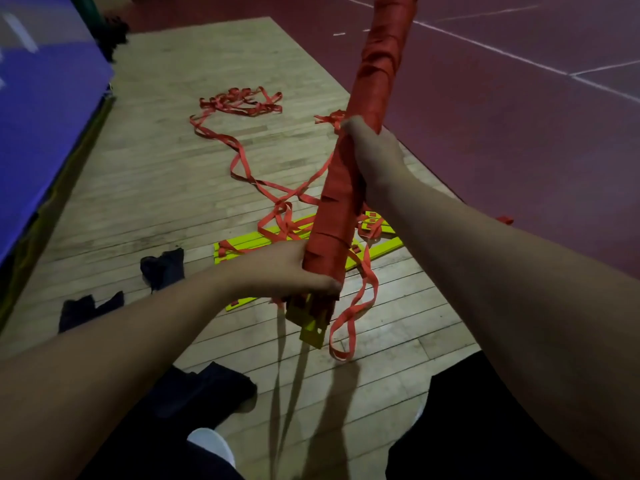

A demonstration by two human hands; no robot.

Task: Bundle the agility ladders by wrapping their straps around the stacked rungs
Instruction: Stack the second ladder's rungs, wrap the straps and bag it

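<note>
— Nearly wrapped, by the look of it: bundle (349,188) held up off the floor and tilted, far end leaning away out of view, red webbing wound round the stacked rungs almost end to end. Why held that way?

— Probably to keep the stack free to turn and the turns tight. Left hand (287,271) closed round the lower end, just above the bare yellow rung tips (313,327), likely to stop the rungs sliding apart. Right hand (374,154) clamped round the middle, pinning the wrap so nothing slackens.

— And the loose strap (349,317)?

— Hangs in a loop below the left hand, beside the rung tips; seemingly the tail left to wind on or tuck.

— Anything else underneath?

— Second ladder (242,247) lying flat on the wooden floor (166,161), yellow rungs roughly together, not yet bound. Its red straps (239,102) trailing away in a tangle, well apart from the hands. Dark cloth pieces (162,268) near the left forearm.
</note>
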